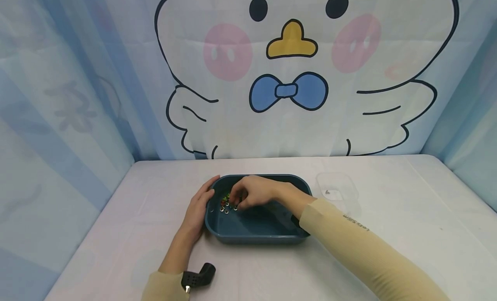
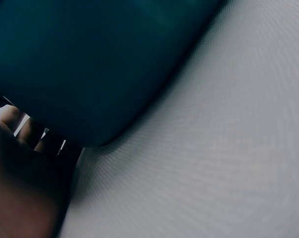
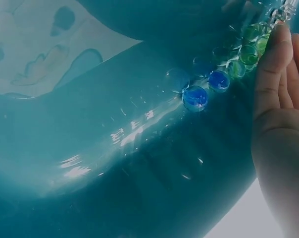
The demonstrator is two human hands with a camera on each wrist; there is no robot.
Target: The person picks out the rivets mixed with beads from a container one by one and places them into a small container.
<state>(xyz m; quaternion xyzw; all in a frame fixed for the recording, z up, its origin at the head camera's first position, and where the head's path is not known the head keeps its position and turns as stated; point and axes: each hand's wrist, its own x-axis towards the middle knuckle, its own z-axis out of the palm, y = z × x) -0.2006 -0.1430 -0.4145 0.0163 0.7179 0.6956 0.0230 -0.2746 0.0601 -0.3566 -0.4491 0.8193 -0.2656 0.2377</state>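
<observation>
A dark teal tray (image 1: 256, 239) stands on the table, with several glass marbles (image 1: 226, 211) gathered at its left end. Some of the marbles (image 3: 195, 98) show blue, others green or clear, along the tray's inner corner in the right wrist view. My left hand (image 1: 197, 210) rests along the tray's left side, fingers extended and thumb at the rim. Inside the tray, my right hand (image 1: 254, 192) reaches down with bent fingers among the marbles. Its fingertips (image 3: 280, 37) are right at a clear marble; I cannot tell whether they pinch it.
A clear plastic box (image 1: 345, 186) with a small dark mark or object in it stands right of the tray. The white-covered table (image 1: 407, 223) backs onto a curtain (image 1: 287, 133) printed with a cartoon bird.
</observation>
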